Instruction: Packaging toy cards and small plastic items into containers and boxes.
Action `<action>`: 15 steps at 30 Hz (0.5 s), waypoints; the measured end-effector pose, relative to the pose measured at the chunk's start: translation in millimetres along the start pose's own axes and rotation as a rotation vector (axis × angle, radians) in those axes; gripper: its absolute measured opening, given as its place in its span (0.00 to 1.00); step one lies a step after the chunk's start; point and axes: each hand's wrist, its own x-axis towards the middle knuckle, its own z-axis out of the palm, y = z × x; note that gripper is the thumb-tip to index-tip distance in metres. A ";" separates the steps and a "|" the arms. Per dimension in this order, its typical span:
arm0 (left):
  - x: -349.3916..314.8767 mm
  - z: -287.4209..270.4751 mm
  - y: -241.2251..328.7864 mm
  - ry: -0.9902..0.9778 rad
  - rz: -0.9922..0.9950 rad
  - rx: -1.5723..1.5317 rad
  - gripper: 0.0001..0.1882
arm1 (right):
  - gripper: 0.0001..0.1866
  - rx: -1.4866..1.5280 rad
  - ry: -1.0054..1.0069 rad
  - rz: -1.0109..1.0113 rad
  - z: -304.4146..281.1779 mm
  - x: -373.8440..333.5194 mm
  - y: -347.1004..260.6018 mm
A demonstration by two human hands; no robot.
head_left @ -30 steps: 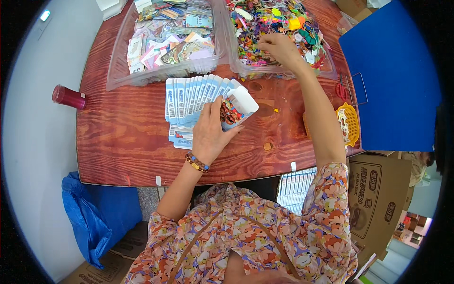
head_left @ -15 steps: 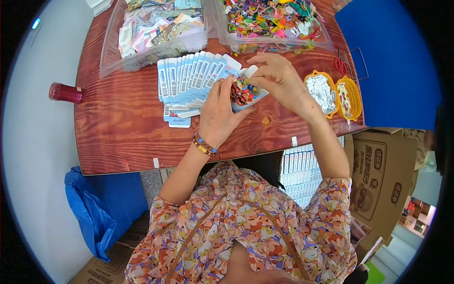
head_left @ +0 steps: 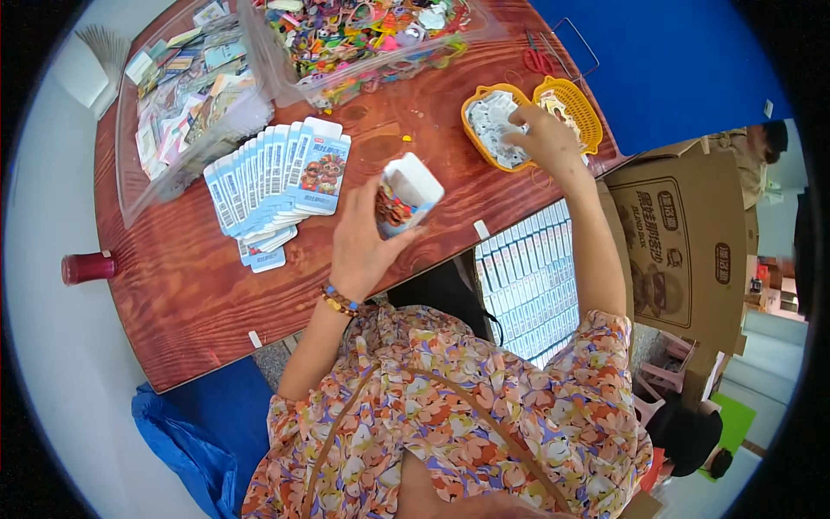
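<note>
Reddish wooden planks make up the surface point(head_left: 190, 285), and just left of the frame's centre a small open carton point(head_left: 406, 197) sits in the left hand point(head_left: 367, 246), fingers wrapped around its lower half, flap up, colourful bits showing inside. The right hand point(head_left: 540, 138) reaches to the upper right, fingers curled down into an orange basket point(head_left: 484, 130) of white sachets; whether they have pinched one yet cannot be told. A second yellow basket point(head_left: 575, 108) sits touching it. Left of the carton lies a fanned row of flat blue-and-white cartons point(head_left: 277, 177). Along the top edge stand a clear tub of bright little toys point(head_left: 363, 35) and, at upper left, another clear tub of printed cards point(head_left: 186, 95). A red cup point(head_left: 86, 266) stands at the far left edge. Filling seems to be the step in hand: the next move likely calls for lifting one sachet cleanly and bringing it over the carton's mouth while the left hand keeps it upright.
</note>
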 end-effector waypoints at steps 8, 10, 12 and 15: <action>6.0 16.6 13.8 -0.013 0.122 0.046 0.45 | 0.11 0.068 -0.131 -0.080 19.3 12.3 28.7; 6.6 18.6 13.7 -0.021 0.120 0.063 0.45 | 0.10 0.154 -0.177 -0.008 16.6 15.2 31.0; 7.3 19.7 14.0 -0.028 0.116 0.080 0.45 | 0.09 0.220 -0.133 -0.042 20.9 14.8 35.5; 9.5 19.5 17.1 -0.033 0.125 0.072 0.45 | 0.09 0.208 -0.054 -0.086 22.8 13.9 33.0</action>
